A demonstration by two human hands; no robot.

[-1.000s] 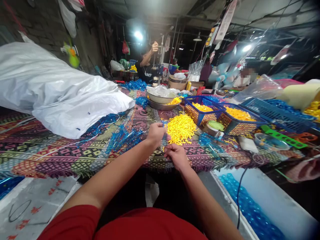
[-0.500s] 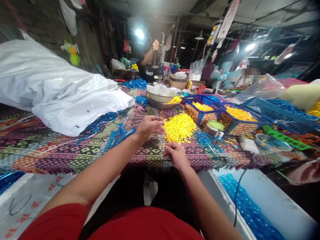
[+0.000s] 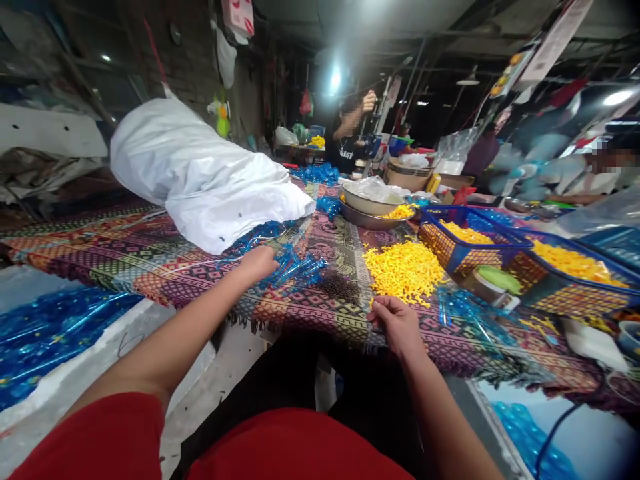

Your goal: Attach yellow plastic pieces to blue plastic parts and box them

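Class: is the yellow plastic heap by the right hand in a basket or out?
Out: the heap lies on the patterned cloth, beside the blue basket.

Tablecloth (image 3: 135, 267): maroon, green and yellow woven diamond pattern. Loose plastic pieces (image 3: 403, 270): bright yellow; plastic strips (image 3: 293, 270): translucent blue. Mesh basket (image 3: 463, 243): blue rim; sleeve (image 3: 85, 440): plain red.

This is a cramped, dim workshop: a rough brick wall (image 3: 200, 67) and a bright hanging lamp (image 3: 335, 79) stand over a long table (image 3: 165, 267) under a woven cloth, crowded with heaped yellow plastic pieces (image 3: 404, 272), blue plastic baskets (image 3: 465, 240) and a bulging white sack (image 3: 210, 180), while another person (image 3: 347, 133) works at the far end.
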